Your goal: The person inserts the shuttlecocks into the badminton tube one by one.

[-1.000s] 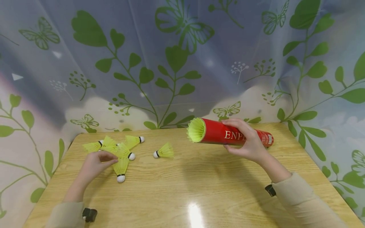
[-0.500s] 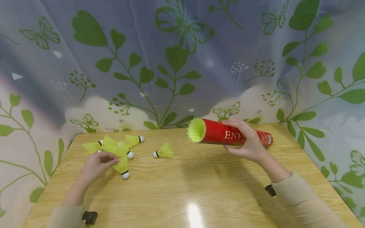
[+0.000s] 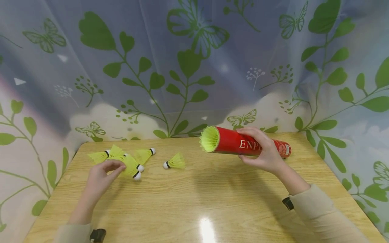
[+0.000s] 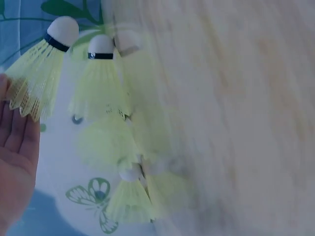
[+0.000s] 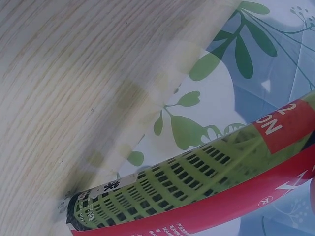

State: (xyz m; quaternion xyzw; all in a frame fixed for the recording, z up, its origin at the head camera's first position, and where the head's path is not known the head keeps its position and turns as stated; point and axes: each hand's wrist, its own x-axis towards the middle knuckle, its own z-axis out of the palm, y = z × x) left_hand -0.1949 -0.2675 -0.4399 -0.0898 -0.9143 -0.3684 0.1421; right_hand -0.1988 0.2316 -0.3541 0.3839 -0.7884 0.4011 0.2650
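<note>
My left hand [image 3: 104, 173] pinches the feathery skirt of a yellow shuttlecock [image 3: 131, 170], its white cork pointing right and toward me. In the left wrist view that shuttlecock [image 4: 37, 78] shows beside the fingers, cork up. Just behind it lie several more yellow shuttlecocks [image 3: 117, 152] in a cluster, partly hidden by the hand. Over the table's right half, my right hand [image 3: 264, 152] grips a red tube [image 3: 229, 139] around its middle. The tube's open end faces left, with a yellow skirt [image 3: 209, 138] sticking out. A see-through side strip [image 5: 167, 187] reveals stacked shuttlecocks.
A lone shuttlecock [image 3: 175, 161] lies mid-table between the cluster and the tube. The wooden table [image 3: 182, 202] ends at a patterned curtain [image 3: 146, 67] hanging behind it. Dark wrist devices [image 3: 98, 235] sit by the sleeves.
The pinched shuttlecock has swung, its cork moving up and right toward the cluster. A neighbouring shuttlecock's cork shifted slightly. The right hand and tube have stayed put.
</note>
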